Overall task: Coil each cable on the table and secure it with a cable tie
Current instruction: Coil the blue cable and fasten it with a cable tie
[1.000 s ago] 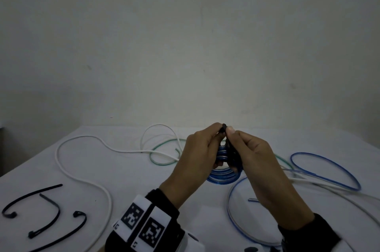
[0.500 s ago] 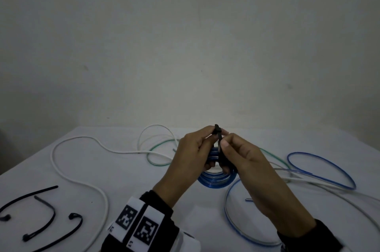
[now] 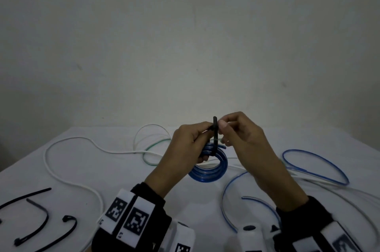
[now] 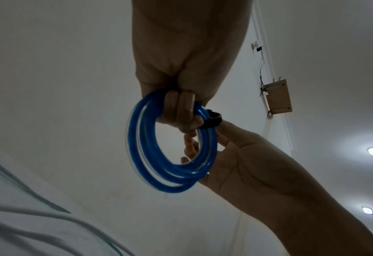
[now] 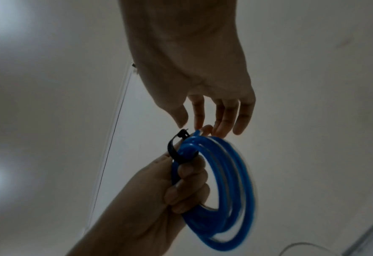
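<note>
A coil of blue cable (image 3: 218,169) hangs above the table in my left hand (image 3: 205,134), whose fingers curl through the ring (image 4: 150,173). A black cable tie (image 3: 215,128) wraps the top of the coil, and its tail sticks up past my left thumb. In the right wrist view the tie (image 5: 173,149) loops over the strands (image 5: 235,173) just above the left fingers (image 5: 187,173). My right hand (image 3: 224,128) hovers to the right of the tie. Its fingers (image 5: 224,117) are nearly straight, with thumb and forefinger tips just beside the tie's end.
Three spare black ties (image 3: 37,229) lie at the white table's (image 3: 123,179) front left. A long white cable (image 3: 67,177) and a green one (image 3: 152,149) trail across the left and middle. A loose blue cable (image 3: 316,167) sprawls on the right. A plain wall stands behind.
My right hand has loosened its pinch on the tie and lifted a little up and right. The tie's tail now stands higher above the left hand, which keeps the coil.
</note>
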